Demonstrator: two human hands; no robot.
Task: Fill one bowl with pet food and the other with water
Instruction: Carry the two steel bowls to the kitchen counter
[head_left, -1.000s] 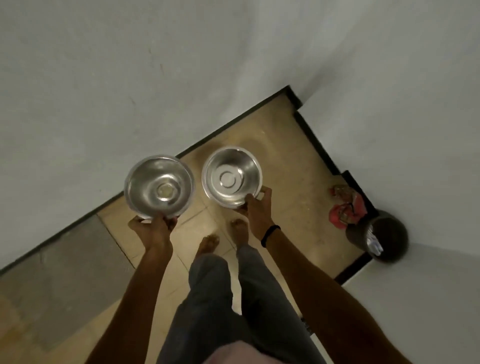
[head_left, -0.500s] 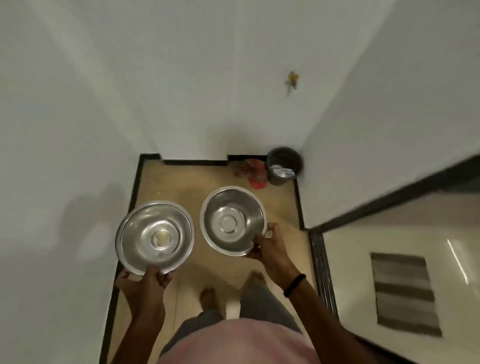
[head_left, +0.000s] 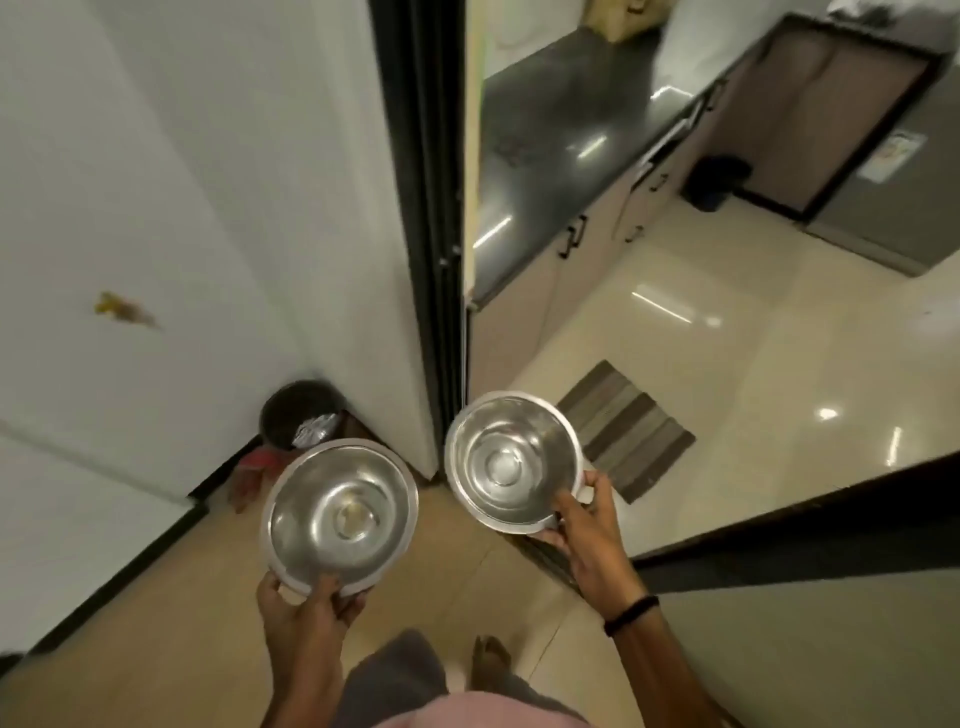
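Observation:
I carry two steel bowls at waist height over the tiled floor. My left hand (head_left: 306, 605) grips the near rim of the wider, shallower bowl (head_left: 340, 514), which holds only a small speck at its centre. My right hand (head_left: 584, 525) grips the near right rim of the smaller, deeper bowl (head_left: 511, 460), which looks empty. The two bowls are apart, side by side. No pet food or water source is identifiable in view.
A dark bin (head_left: 301, 415) with a red cloth (head_left: 257, 462) beside it stands in the corner at the white wall. A black door frame (head_left: 431, 234) opens onto a kitchen with a black counter (head_left: 561, 119), a striped mat (head_left: 623, 431) and a fridge (head_left: 893, 171).
The view has swung right from the dead-end corner towards the kitchen doorway. The bin now lies to the left of the bowls. Both hands keep their hold on the bowls.

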